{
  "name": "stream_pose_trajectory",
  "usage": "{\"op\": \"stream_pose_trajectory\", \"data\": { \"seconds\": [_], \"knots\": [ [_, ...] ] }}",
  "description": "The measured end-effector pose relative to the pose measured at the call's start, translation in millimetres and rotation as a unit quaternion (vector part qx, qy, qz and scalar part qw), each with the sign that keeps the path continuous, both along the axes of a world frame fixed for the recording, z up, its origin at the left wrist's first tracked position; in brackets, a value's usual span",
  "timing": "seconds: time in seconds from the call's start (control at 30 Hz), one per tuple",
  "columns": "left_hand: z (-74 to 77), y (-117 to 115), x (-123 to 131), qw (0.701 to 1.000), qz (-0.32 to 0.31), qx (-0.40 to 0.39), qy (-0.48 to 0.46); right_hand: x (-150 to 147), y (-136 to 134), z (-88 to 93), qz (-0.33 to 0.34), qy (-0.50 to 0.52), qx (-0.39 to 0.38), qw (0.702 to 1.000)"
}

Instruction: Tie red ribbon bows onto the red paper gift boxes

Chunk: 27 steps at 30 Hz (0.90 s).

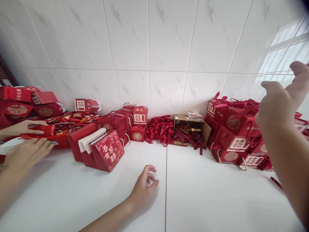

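My left hand rests on the white tiled floor in the middle, fingers loosely curled and apart, holding nothing. Nearest to it is a red gift bag with white lettering, standing to its upper left. My right hand is raised in the air at the right with the fingers stretched out and nothing in it. It hovers in front of a heap of red gift boxes tied with ribbons.
Another person's two hands at the far left reach into a red tray of wrapped sweets. Small red boxes, a pile of red ribbons and a cardboard box of ribbons line the tiled wall.
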<state>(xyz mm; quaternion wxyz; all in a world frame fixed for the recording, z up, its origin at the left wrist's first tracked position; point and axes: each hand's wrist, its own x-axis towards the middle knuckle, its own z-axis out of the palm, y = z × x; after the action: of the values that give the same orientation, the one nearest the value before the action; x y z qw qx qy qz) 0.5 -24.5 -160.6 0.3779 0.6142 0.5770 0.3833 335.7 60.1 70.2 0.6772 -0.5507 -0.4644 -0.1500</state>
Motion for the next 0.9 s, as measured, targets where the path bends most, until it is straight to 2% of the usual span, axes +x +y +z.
{"op": "stream_pose_trajectory", "data": {
  "seconds": [0.07,0.13,0.2,0.23,0.27,0.3,0.37,0.4,0.5,0.57,0.67,0.73,0.77,0.83,0.9],
  "knots": [
    [2.8,4.3,-10.6,0.997,0.005,0.065,0.027,-44.3,-12.2,-14.3,0.073,-0.011,0.129,0.989],
    [12.3,12.3,-31.0,0.970,0.046,0.220,0.088,-78.9,-18.6,-36.4,0.155,0.057,0.169,0.972],
    [27.4,21.3,-59.8,0.895,0.151,0.386,0.164,-103.2,-18.1,-61.1,0.225,0.154,0.167,0.947],
    [35.7,25.2,-75.8,0.856,0.223,0.424,0.194,-111.9,-15.8,-72.6,0.248,0.202,0.151,0.935],
    [43.5,28.5,-91.8,0.819,0.301,0.442,0.208,-118.6,-12.9,-82.7,0.265,0.243,0.121,0.925],
    [50.1,31.1,-106.8,0.794,0.372,0.433,0.208,-123.8,-9.7,-91.0,0.277,0.271,0.084,0.918],
    [58.4,34.7,-131.7,0.782,0.425,0.410,0.200,-130.9,-4.7,-101.9,0.302,0.287,0.002,0.909],
    [60.1,36.0,-140.7,0.791,0.430,0.393,0.187,-133.5,-3.4,-104.7,0.317,0.279,-0.032,0.906],
    [59.6,38.5,-152.5,0.839,0.404,0.337,0.141,-143.3,-5.6,-107.0,0.368,0.244,-0.091,0.893],
    [58.2,38.1,-147.4,0.856,0.391,0.314,0.123,-155.4,-11.8,-108.8,0.413,0.218,-0.122,0.876],
    [55.1,33.0,-119.7,0.863,0.366,0.329,0.115,-185.2,-26.8,-120.8,0.515,0.121,-0.229,0.817],
    [49.8,26.3,-92.2,0.880,0.311,0.343,0.109,-209.6,-38.5,-135.1,0.571,0.050,-0.296,0.764],
    [45.8,22.2,-78.1,0.890,0.268,0.356,0.093,-221.2,-44.0,-143.0,0.586,0.031,-0.305,0.750],
    [36.4,13.6,-54.3,0.915,0.177,0.355,0.076,-239.5,-52.3,-157.0,0.610,0.004,-0.279,0.742],
    [27.3,6.6,-40.9,0.925,0.066,0.367,0.070,-247.6,-55.3,-165.4,0.638,0.008,-0.258,0.725]
  ]
}}
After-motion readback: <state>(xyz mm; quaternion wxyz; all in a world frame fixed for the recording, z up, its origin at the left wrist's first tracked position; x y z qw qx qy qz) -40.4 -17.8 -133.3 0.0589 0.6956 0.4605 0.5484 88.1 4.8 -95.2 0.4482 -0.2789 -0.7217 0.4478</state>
